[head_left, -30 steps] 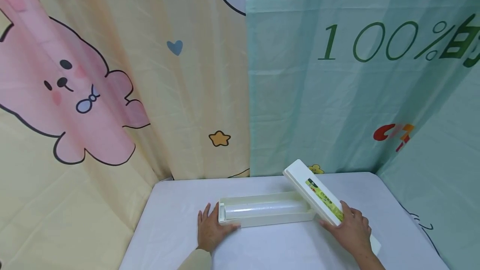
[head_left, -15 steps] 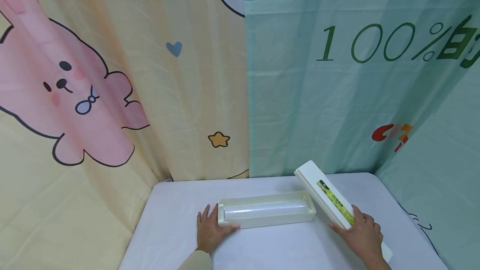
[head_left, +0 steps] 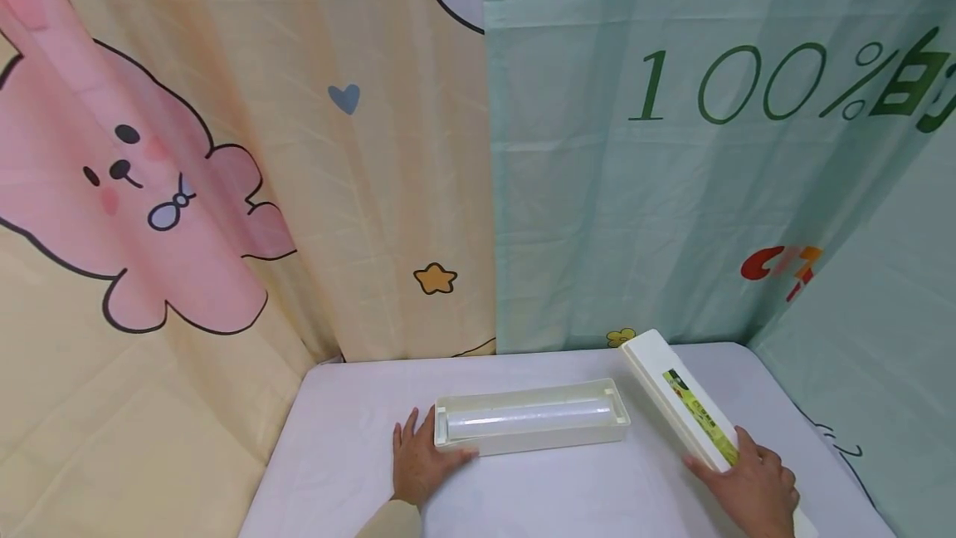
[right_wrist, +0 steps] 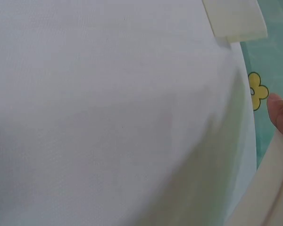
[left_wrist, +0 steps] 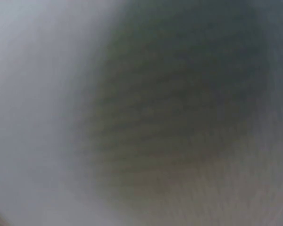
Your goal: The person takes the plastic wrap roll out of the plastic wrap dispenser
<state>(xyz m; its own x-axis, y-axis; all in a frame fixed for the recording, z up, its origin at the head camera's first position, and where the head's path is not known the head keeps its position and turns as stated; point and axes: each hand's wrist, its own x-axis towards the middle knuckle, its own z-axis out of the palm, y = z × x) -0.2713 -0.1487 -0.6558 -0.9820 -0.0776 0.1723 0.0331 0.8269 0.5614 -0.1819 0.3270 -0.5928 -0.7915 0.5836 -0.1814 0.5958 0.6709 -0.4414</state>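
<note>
A long white box with its top off lies lengthwise on the table. Inside it is a shiny clear roll, which looks like cling film. My left hand holds the box's left end, thumb along the front wall and index finger at the far side. To the right, my right hand grips a long white lid with a green label, slanted and apart from the box. The right wrist view catches my thumb on the lid's edge and one box corner. The left wrist view is blurred.
A white-covered table carries everything. Behind it hang a cream curtain with a pink cartoon figure and a green curtain with lettering. Another green curtain borders the right side.
My right hand has carried the lid right and toward me, off the box's right end, uncovering that end. The left hand and the box have stayed in place.
</note>
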